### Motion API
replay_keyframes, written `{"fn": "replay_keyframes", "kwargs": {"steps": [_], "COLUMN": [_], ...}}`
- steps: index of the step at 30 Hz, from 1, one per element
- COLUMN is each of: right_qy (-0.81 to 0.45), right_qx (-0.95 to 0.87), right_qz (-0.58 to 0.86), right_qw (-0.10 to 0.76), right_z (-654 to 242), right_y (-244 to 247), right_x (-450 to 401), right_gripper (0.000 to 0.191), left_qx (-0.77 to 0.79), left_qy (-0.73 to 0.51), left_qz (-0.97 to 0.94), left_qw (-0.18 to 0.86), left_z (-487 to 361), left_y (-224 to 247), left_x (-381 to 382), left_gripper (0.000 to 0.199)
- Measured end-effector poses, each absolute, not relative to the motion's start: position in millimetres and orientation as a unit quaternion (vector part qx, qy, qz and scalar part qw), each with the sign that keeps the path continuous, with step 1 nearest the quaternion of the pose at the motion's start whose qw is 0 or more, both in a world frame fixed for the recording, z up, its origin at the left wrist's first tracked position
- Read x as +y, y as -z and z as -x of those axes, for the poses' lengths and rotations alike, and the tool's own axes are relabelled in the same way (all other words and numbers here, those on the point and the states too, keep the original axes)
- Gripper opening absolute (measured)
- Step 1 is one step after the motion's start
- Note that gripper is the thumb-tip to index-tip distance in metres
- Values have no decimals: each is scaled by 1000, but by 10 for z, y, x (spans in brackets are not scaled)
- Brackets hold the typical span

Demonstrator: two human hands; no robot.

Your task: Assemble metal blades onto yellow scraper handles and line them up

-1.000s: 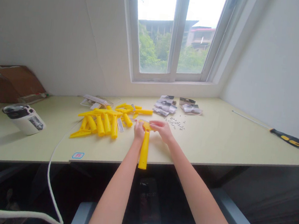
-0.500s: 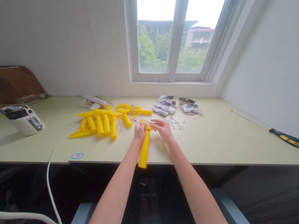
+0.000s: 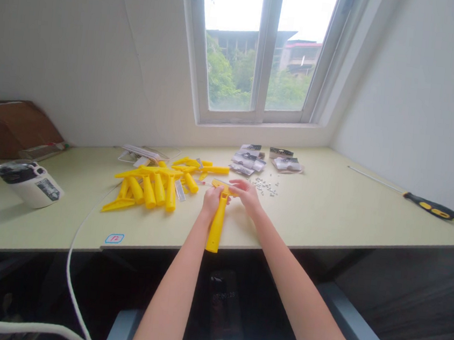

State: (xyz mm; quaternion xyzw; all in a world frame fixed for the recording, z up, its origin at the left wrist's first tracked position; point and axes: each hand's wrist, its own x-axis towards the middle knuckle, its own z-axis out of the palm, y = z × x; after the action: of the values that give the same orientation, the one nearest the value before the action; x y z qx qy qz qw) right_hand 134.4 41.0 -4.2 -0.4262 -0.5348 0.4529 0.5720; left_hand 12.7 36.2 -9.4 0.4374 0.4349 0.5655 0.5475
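My left hand (image 3: pixel 212 201) grips a yellow plastic T-shaped tool body near its crossbar, and the long handle (image 3: pixel 215 228) points toward me over the table's front edge. My right hand (image 3: pixel 246 196) is at the crossbar (image 3: pixel 220 185), its fingertips pinching that end. A thin metal sliver seems to stick out left of the crossbar, too small to identify. A heap of similar yellow plastic parts (image 3: pixel 155 189) lies left of my hands. Several small silver fasteners (image 3: pixel 266 187) are scattered just beyond my right hand.
Several small plastic packets (image 3: pixel 250 160) lie at the back of the pale table (image 3: pixel 307 216), below the window. A screwdriver (image 3: pixel 429 208) lies at the right, a white container (image 3: pixel 28 184) at the left, and a white cable (image 3: pixel 72 278) hangs over the front edge.
My hands stay on the yellow piece, and its handle now tilts slightly, with the lower end further left. The whole view has shifted a little as my head moved.
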Motion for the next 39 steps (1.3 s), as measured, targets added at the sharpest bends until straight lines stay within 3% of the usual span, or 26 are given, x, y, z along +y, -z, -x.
{"fn": "replay_keyframes", "kwargs": {"steps": [10,20,32,39], "right_qy": [-471,-481,-186,24], "right_qx": [-546,-571,-588,-615], "right_qz": [465,428,597,702], "right_qw": [514,509,512,358], "right_z": [-1327,-1357,-1541,-2281], "right_y": [-57,43,83,132], "right_x": [298,378,458,440], "right_gripper": [17,26,24,19], "left_qx": [417,395,424,433], "left_qy": [-546,-498,-548,-544], "left_qz": [-487,-506,-463,-467], "left_qw": [538,583,553,546], "left_z": [-132,-96,-132,-147], "left_y": [116,164,109,103], "left_x": [344,379,349,355], "left_gripper": [16,20,12,11]}}
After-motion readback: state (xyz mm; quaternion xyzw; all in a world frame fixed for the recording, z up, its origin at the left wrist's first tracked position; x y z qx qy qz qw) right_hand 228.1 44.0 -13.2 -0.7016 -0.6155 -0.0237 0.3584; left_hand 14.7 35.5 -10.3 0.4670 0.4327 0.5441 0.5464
